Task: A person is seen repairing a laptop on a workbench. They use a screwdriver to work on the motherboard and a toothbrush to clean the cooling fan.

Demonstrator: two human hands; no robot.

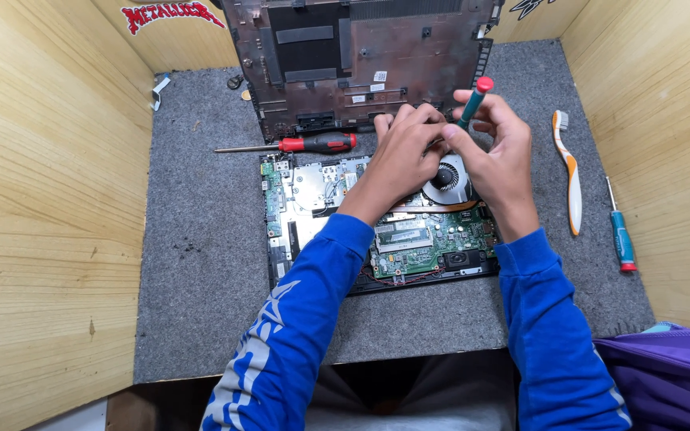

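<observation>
Closest to the camera were both blue sleeves [313,319], coming up over the edge of the grey mat [201,263]. A purple bag [672,375] sat off to the right of the right forearm, at the near corner.

Under the wrists lay the opened laptop base [377,227], green board showing just below the hands, a silver plate to the left of the left hand. The fan [447,177] was right under the fingers, partly covered by both hands.

The left hand [401,156] was curled, fingers bent down onto the spot just above the fan, fingertips meeting the right hand's. I couldn't tell if it was pinching anything small there. The right hand [497,152] was closed around a green screwdriver [473,102] with a red cap, held nearly upright and tilted a bit, the tip hidden between the fingers of both hands.

Left of the left hand, just past the base's far edge, a red and black screwdriver [313,144] lay flat on the mat, shaft pointing left. Right of the right hand, well apart from it, were an orange and white toothbrush [572,172] and, further right, a small teal screwdriver [621,235], both lying lengthwise.

Beyond the hands, the laptop's dark bottom cover [345,56] lay inside-up, its near edge just behind the knuckles. Wooden walls [49,199] boxed in the mat on the left, right and back.
</observation>
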